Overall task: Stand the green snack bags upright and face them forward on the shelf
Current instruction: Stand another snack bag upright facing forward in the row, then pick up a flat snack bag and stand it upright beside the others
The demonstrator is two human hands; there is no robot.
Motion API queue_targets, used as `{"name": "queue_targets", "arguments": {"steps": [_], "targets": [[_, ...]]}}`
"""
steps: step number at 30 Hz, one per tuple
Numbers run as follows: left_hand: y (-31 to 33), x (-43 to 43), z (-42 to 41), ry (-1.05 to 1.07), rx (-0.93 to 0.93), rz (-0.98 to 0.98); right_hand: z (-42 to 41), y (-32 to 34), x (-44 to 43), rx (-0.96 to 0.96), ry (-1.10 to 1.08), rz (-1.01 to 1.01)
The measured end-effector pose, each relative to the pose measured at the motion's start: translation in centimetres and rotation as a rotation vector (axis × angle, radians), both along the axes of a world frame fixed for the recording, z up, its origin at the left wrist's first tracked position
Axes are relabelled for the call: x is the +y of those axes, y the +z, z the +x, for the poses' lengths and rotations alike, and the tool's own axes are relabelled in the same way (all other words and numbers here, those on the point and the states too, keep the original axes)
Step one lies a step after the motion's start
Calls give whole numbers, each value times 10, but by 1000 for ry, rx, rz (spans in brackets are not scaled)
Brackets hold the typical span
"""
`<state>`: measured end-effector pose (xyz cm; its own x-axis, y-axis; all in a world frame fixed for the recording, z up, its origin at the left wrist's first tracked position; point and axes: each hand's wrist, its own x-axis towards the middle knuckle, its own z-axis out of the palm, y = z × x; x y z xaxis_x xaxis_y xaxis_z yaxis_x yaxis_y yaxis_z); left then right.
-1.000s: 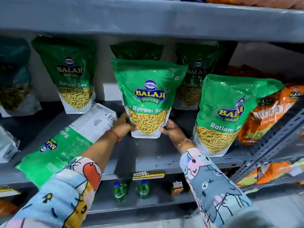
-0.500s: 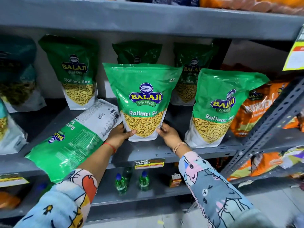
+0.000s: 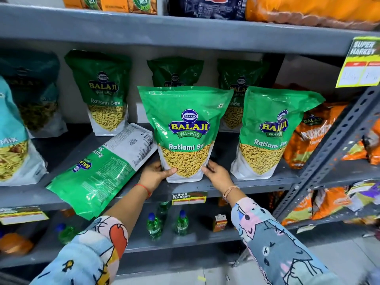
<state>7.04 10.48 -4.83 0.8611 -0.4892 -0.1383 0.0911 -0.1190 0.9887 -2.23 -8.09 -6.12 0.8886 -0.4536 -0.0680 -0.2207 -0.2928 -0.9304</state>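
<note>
A green Balaji Ratlami Sev bag [image 3: 186,128] stands upright, front facing me, near the front edge of the grey shelf [image 3: 246,187]. My left hand [image 3: 153,174] grips its lower left corner and my right hand [image 3: 218,174] presses its lower right corner. To its right a second green bag [image 3: 269,136] stands upright, leaning slightly. At the left a third green bag [image 3: 102,171] lies flat with its back side up, overhanging the shelf edge. Three more green bags [image 3: 103,93] stand along the back wall.
Teal mix bags [image 3: 14,145] stand at the far left, orange snack bags [image 3: 310,136] at the right. A slanted perforated metal upright [image 3: 333,149] crosses the right side. A yellow price sign [image 3: 359,62] hangs above it. Green bottles [image 3: 154,225] sit on the shelf below.
The middle bag has come forward toward the shelf's front edge with both hands at its base. The view has shifted closer and slightly left.
</note>
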Motion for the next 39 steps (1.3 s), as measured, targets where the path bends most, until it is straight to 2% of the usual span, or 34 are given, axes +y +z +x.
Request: {"name": "queue_targets", "arguments": {"steps": [14, 20, 23, 25, 27, 30, 32, 34, 36, 39], "targets": [[0, -8, -6, 54, 15, -41, -4, -1, -2, -43, 2, 8], [1, -11, -9, 68, 8, -52, -5, 0, -3, -2, 6, -36], [5, -7, -10, 22, 25, -41, -10, -1, 4, -57, -50, -83], [8, 0, -12, 26, -39, -55, -20, -2, 16, -154, -197, -189], [12, 15, -12, 139, -210, -45, -33, -2, 32, -337, -281, -402], [24, 54, 4, 354, -484, 36, -30, 7, 67, -630, -131, -805], [36, 80, 28, 440, -605, 109, -13, 13, 96, -692, 2, -1011], [48, 111, 65, 490, -624, 213, 14, 20, 130, -631, 84, -1208], [50, 134, 100, 442, -563, 368, 37, 18, 149, -474, 142, -1350], [45, 159, 140, 217, -279, 426, 72, 11, 168, -244, 122, -1315]]}}
